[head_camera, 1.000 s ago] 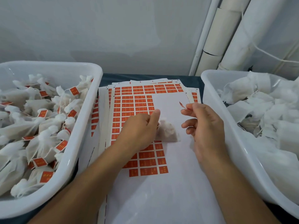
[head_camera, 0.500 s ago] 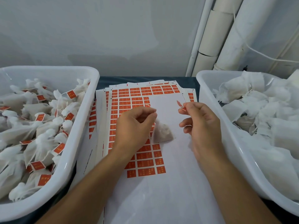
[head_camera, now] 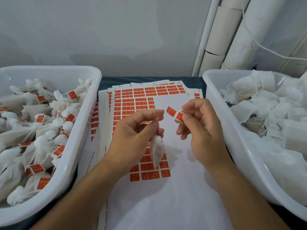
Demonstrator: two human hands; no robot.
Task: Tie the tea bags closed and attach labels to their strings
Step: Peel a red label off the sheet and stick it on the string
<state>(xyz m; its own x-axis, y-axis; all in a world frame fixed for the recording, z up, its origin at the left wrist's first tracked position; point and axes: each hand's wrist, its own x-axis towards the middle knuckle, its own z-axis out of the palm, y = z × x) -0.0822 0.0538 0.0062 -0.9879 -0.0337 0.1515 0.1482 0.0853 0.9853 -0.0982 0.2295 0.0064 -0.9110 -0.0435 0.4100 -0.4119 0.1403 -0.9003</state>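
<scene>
Fingers of the left hand point(head_camera: 132, 138) are being pinched on the string point(head_camera: 157, 121), with the tied tea bag point(head_camera: 157, 151) dangling below over the label sheet point(head_camera: 146, 103). The orange label point(head_camera: 175, 113) is being nipped by the right hand point(head_camera: 199, 128). The bag is probably light, soft and tearable; it is best held by the string. The flimsy label is best taken by its edges, adhesive kept clear.

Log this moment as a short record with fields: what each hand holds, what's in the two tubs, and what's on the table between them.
left hand: pinches the string of a tea bag, which hangs below it
right hand: pinches an orange label
left tub: tied, labelled bags
right tub: loose white bags, no labels seen
between tubs: label sheets, partly used
</scene>
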